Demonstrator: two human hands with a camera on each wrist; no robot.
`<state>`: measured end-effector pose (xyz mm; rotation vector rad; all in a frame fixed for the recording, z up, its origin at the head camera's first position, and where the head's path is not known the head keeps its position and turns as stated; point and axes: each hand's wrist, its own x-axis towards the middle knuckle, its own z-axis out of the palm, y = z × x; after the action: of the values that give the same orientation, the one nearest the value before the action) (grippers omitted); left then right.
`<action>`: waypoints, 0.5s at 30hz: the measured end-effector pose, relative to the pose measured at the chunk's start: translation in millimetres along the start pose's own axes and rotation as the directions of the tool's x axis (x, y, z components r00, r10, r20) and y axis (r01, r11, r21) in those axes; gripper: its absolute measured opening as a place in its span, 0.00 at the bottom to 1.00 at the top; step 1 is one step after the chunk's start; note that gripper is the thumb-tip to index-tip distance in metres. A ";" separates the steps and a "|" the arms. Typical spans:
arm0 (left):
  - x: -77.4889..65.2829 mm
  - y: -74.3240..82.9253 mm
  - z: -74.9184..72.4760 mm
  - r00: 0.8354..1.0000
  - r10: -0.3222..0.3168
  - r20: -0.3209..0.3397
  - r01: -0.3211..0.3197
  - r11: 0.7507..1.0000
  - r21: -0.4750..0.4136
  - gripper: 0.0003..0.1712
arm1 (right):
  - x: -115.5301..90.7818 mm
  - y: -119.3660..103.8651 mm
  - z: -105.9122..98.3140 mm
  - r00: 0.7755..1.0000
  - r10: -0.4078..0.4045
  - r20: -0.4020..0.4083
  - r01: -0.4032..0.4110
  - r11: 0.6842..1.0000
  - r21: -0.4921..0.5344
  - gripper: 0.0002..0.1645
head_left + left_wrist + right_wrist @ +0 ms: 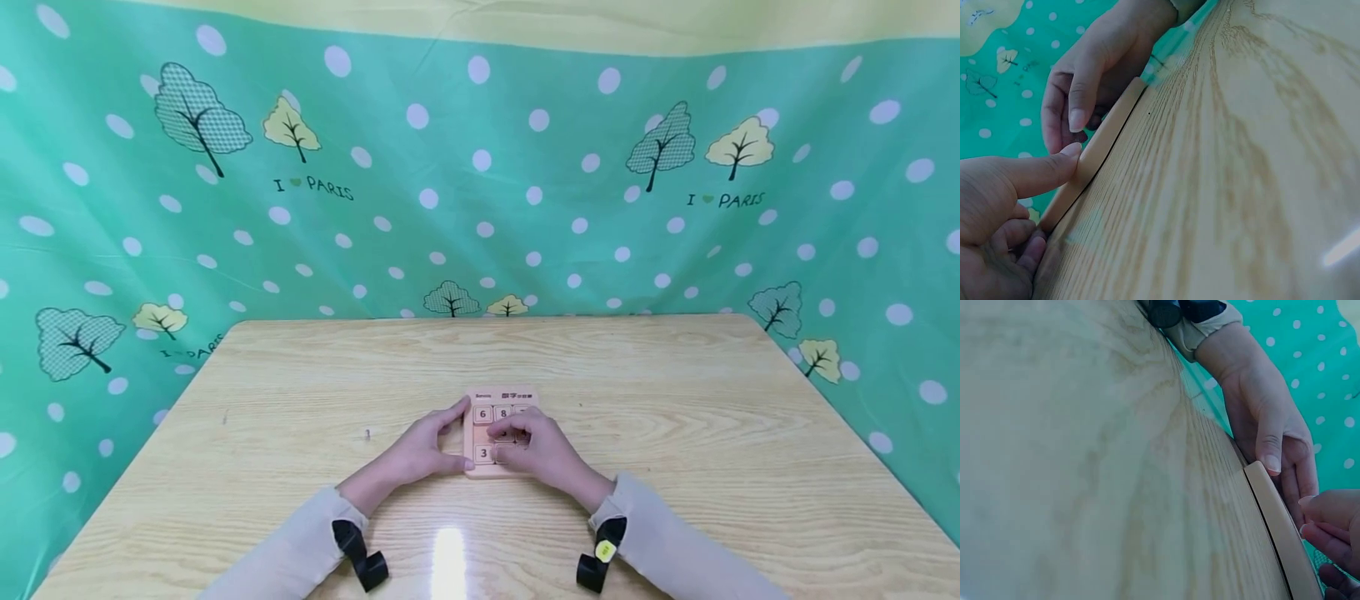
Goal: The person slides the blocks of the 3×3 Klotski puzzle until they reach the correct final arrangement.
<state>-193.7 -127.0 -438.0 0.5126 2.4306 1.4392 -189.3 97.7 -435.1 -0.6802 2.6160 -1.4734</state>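
A pink sliding number puzzle (480,473) lies flat on the wooden table, its square tiles marked with digits. Tiles 6, 8 and 3 can be read; a gap shows at the left of the middle row. My left hand (422,450) grips the puzzle's left side, thumb at the near corner and index finger at the far corner. Over the tiles on the right is my right hand (547,454), fingers bent down to the middle row and thumb lower, covering several tiles. Both wrist views show the frame's edge (1094,150) low against the tabletop.
The light wood table (675,400) spreads around the puzzle on all sides. Behind it hangs a green dotted cloth (480,208) with printed trees. Black straps (360,554) with small cameras sit on both wrists, and glare (448,562) marks the near tabletop.
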 end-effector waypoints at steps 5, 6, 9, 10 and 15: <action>0.9 -1.0 0.3 1.000 0.004 0.002 -0.004 1.000 -0.002 0.56 | -1.6 0.1 0.8 0.999 -0.014 0.033 0.015 1.000 -0.014 0.16; 1.0 -1.1 0.4 1.000 0.006 0.003 -0.006 1.000 -0.003 0.56 | -1.6 0.4 0.8 0.999 -0.018 0.038 0.019 1.000 -0.021 0.16; 1.5 -1.5 0.3 1.000 0.013 0.001 -0.013 1.000 -0.001 0.56 | -1.4 0.6 0.4 0.998 -0.035 0.051 0.037 0.999 -0.034 0.15; 1.6 -1.6 0.3 1.000 0.015 0.000 -0.015 1.000 -0.001 0.56 | -1.3 0.4 0.3 0.998 -0.039 0.051 0.041 0.998 -0.039 0.15; 1.7 -1.6 0.1 1.000 0.024 0.003 -0.024 1.000 -0.004 0.56 | -0.8 -0.3 0.5 0.999 -0.032 0.042 0.034 0.998 -0.050 0.16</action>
<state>-195.5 -126.9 -439.6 0.5439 2.4264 1.4516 -188.3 97.4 -435.2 -0.7547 2.6318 -1.3900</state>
